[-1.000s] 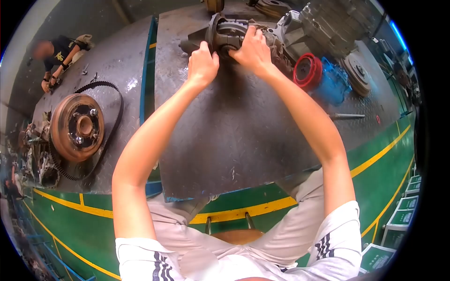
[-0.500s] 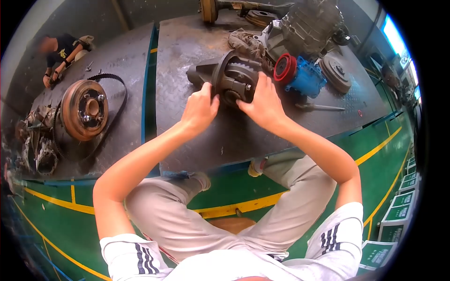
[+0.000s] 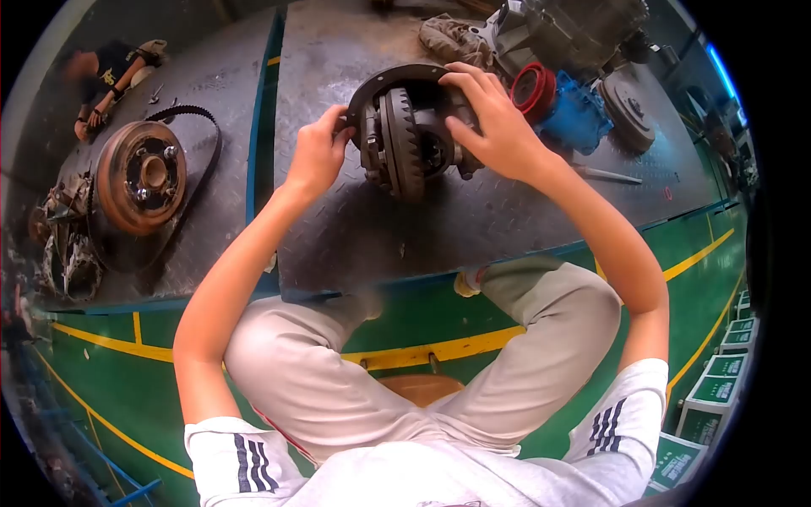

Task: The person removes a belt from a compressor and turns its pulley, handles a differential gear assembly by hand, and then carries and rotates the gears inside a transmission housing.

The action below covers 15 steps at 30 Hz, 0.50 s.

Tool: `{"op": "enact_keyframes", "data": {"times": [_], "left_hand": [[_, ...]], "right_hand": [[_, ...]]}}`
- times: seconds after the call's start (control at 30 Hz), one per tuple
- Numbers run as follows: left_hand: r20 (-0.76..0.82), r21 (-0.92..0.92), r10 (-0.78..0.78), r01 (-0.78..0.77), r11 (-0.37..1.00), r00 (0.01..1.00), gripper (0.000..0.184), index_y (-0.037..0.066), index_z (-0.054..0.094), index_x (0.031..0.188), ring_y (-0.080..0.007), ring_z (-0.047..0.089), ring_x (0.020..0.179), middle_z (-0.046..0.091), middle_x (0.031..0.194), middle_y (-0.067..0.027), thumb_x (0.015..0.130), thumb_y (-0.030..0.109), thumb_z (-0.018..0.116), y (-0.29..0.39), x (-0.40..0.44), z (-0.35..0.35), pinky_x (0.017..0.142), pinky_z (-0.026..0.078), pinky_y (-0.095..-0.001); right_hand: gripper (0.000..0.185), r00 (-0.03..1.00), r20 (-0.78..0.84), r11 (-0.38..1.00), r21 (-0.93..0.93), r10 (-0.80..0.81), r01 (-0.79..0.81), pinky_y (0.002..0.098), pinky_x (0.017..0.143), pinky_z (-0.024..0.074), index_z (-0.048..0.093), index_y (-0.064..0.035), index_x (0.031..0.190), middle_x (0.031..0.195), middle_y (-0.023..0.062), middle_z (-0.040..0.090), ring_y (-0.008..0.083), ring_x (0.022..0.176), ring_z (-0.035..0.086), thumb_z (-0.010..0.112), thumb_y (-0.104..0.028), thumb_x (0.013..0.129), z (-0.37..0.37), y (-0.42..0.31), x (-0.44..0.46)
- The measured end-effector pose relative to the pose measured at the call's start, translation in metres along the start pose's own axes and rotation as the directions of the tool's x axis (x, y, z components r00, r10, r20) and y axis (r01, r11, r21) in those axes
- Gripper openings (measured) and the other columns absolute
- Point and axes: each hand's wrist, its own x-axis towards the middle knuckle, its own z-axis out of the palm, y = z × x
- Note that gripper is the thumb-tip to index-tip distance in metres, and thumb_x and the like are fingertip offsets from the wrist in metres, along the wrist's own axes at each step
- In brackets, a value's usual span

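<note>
A dark metal differential assembly (image 3: pixel 401 139) with a round flange and a toothed ring gear rests on the steel table (image 3: pixel 338 245), its gear side facing me. My left hand (image 3: pixel 319 150) pinches the flange's left edge between thumb and fingers. On the other side, my right hand (image 3: pixel 498 122) has its fingers over the flange's upper right edge and its thumb by the housing. The underside of the assembly is hidden.
Right of the assembly are a blue part with a red pulley (image 3: pixel 577 117), a brake disc (image 3: pixel 627 117), a rod (image 3: pixel 610 176) and a large grey housing (image 3: pixel 579 34). A rusty drum (image 3: pixel 142 177) and toothed belt (image 3: pixel 217 139) lie left. A co-worker (image 3: pixel 114 80) sits far left.
The differential assembly came nearer to me and turned, so its ring gear now faces me. Both hands moved with it, spreading farther apart along the flange.
</note>
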Motion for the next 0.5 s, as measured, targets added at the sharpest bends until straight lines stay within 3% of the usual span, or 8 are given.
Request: {"op": "enact_keyframes", "data": {"times": [0.07, 0.1, 0.17, 0.27, 0.5], "left_hand": [[-0.163, 0.127, 0.239, -0.220, 0.967, 0.957, 0.029, 0.002, 0.062, 0.123, -0.0373, 0.070, 0.106, 0.072, 0.112, -0.0206, 0.094, -0.002, 0.064, 0.019, 0.000, -0.008, 0.088, 0.056, -0.0398], [-0.173, 0.129, 0.322, -0.303, 0.944, 0.931, 0.034, 0.004, 0.065, 0.122, -0.0351, 0.067, 0.113, 0.071, 0.119, -0.0156, 0.089, -0.005, 0.067, 0.040, -0.004, -0.017, 0.092, 0.055, -0.0402], [-0.056, 0.173, 0.544, -0.529, 0.831, 0.837, 0.039, 0.005, 0.068, 0.120, -0.0338, 0.067, 0.111, 0.070, 0.118, -0.0120, 0.083, -0.006, 0.072, 0.061, -0.010, -0.025, 0.091, 0.056, -0.0397], [0.054, 0.199, 0.595, -0.592, 0.781, 0.802, 0.038, 0.005, 0.071, 0.116, -0.0322, 0.068, 0.107, 0.071, 0.115, -0.0107, 0.080, -0.006, 0.075, 0.068, -0.013, -0.011, 0.089, 0.058, -0.0390], [0.100, 0.275, 0.681, -0.678, 0.682, 0.725, 0.031, -0.001, 0.074, 0.104, -0.0309, 0.070, 0.099, 0.074, 0.110, -0.0137, 0.076, -0.011, 0.077, 0.074, 0.001, -0.003, 0.084, 0.058, -0.0362]], "right_hand": [[0.047, 0.997, -0.075, 0.999, -0.024, -0.025, 0.024, 0.0480, 0.113, 0.0391, 0.051, -0.0048, 0.138, 0.147, 0.0188, 0.047, 0.0406, 0.134, 0.045, 0.060, -0.023, 0.095, 0.013, 0.008, -0.007], [0.047, 0.997, -0.074, 1.000, -0.011, -0.018, 0.017, 0.0480, 0.113, 0.0391, 0.051, -0.0048, 0.138, 0.147, 0.0188, 0.047, 0.0406, 0.134, 0.045, 0.060, -0.023, 0.095, 0.016, 0.011, -0.008], [0.047, 0.993, -0.116, 0.999, 0.037, -0.017, 0.022, 0.0472, 0.115, 0.0374, 0.051, -0.0037, 0.137, 0.146, 0.0200, 0.048, 0.0406, 0.134, 0.045, 0.059, -0.022, 0.094, 0.014, 0.014, -0.011], [0.047, 0.990, -0.142, 0.998, 0.052, -0.022, 0.029, 0.0456, 0.115, 0.0370, 0.050, -0.0038, 0.138, 0.145, 0.0199, 0.048, 0.0398, 0.135, 0.046, 0.057, -0.020, 0.094, 0.017, 0.022, -0.020], [0.047, 0.979, -0.205, 0.997, 0.071, -0.008, 0.023, 0.0446, 0.114, 0.0381, 0.049, -0.0043, 0.139, 0.145, 0.0178, 0.048, 0.0377, 0.134, 0.047, 0.056, -0.019, 0.094, 0.022, 0.036, -0.034]]}}
